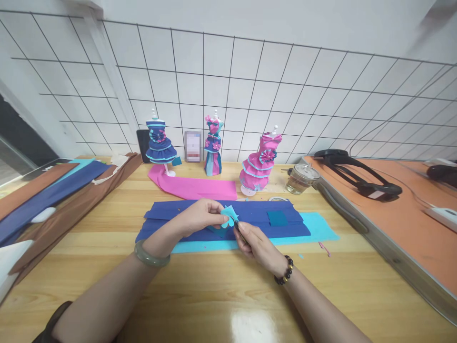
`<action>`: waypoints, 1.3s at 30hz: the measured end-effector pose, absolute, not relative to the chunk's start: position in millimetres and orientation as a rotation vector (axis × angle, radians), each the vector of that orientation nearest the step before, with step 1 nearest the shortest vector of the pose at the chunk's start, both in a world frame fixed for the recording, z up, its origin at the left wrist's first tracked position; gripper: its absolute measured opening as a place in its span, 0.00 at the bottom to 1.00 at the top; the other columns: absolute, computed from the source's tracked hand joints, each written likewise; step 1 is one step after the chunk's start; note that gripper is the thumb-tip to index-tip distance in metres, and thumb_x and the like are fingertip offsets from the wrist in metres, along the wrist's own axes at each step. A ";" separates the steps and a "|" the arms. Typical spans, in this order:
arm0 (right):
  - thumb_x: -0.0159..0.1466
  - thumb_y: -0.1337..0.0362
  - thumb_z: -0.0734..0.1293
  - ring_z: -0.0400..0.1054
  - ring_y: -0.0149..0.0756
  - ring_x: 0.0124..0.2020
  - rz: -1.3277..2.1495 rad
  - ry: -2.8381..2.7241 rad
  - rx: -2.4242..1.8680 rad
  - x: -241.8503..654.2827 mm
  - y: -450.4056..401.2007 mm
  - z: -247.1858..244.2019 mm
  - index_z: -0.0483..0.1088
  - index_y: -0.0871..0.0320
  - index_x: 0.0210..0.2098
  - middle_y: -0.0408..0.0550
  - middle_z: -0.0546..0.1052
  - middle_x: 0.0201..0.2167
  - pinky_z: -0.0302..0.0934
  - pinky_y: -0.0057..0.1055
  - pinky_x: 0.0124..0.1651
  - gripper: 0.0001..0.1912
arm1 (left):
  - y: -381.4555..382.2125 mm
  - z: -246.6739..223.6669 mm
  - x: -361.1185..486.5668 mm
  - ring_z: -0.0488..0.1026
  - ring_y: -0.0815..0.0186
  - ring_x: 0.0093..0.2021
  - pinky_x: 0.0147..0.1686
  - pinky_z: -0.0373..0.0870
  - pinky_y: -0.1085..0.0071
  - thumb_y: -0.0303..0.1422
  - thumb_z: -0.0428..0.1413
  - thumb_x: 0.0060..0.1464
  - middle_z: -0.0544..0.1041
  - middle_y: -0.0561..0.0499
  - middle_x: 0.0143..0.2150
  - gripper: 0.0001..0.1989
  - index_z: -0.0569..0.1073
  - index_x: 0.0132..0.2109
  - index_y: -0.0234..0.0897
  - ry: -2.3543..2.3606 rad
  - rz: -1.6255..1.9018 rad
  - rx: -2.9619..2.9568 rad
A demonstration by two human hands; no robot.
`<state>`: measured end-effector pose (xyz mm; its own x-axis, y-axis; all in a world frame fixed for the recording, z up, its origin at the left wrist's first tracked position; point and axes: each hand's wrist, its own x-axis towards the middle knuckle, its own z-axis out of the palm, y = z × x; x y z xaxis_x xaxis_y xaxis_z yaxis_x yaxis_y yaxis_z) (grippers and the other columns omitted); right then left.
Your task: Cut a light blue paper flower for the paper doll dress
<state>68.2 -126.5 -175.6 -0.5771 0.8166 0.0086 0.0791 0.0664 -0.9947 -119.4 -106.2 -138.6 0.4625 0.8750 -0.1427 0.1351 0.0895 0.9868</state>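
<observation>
1. The light-blue piece [228, 214] is small and thin, with rounded, petal-like lobes below and a straighter-edged upper side.
2. It is held above the dark-blue sheet [257, 212] on the tabletop [200, 297].
3. The left hand [200, 216] has its fingers pinched on it.
4. The right hand's [259, 245] fingers are clamped around a dark tool [242, 234], partly hidden.

- No lettering or number can be read.
- Lit screen [193, 146], far side: its rows are too small to read.
- Pale label [375, 195] on the black device [390, 192], right: illegible.
</observation>
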 end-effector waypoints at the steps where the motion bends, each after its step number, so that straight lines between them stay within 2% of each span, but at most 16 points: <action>1: 0.63 0.50 0.50 0.44 0.23 0.15 1.562 -1.747 -0.902 68.3 -126.4 -175.6 0.55 0.59 0.22 0.36 0.52 0.14 0.40 0.24 0.17 0.22 | -106.2 -138.2 -119.4 0.66 0.72 0.27 0.31 0.63 0.74 0.35 0.56 0.44 0.70 0.52 0.26 0.09 0.72 0.31 0.33 0.969 0.704 1.390; 18: 0.63 0.49 0.50 0.45 0.24 0.16 1.507 -1.800 -0.944 69.8 -124.9 -178.9 0.56 0.59 0.22 0.36 0.53 0.15 0.41 0.25 0.19 0.22 | -104.8 -140.5 -118.1 0.71 0.69 0.29 0.33 0.67 0.70 0.36 0.58 0.42 0.75 0.49 0.27 0.11 0.70 0.30 0.32 1.046 0.759 1.343; 31: 0.62 0.48 0.49 0.45 0.24 0.16 1.497 -1.817 -0.950 69.6 -124.4 -179.4 0.56 0.59 0.22 0.36 0.54 0.15 0.42 0.25 0.20 0.23 | -105.0 -139.8 -117.4 0.72 0.68 0.30 0.34 0.66 0.71 0.34 0.58 0.43 0.75 0.49 0.27 0.10 0.69 0.32 0.32 1.040 0.795 1.332; 39: 0.63 0.48 0.50 0.46 0.24 0.16 1.487 -1.831 -0.961 70.0 -124.6 -178.9 0.55 0.58 0.21 0.37 0.54 0.15 0.42 0.25 0.20 0.23 | -104.9 -137.6 -118.1 0.71 0.71 0.29 0.32 0.66 0.74 0.32 0.57 0.44 0.74 0.52 0.26 0.08 0.69 0.32 0.32 1.043 0.798 1.346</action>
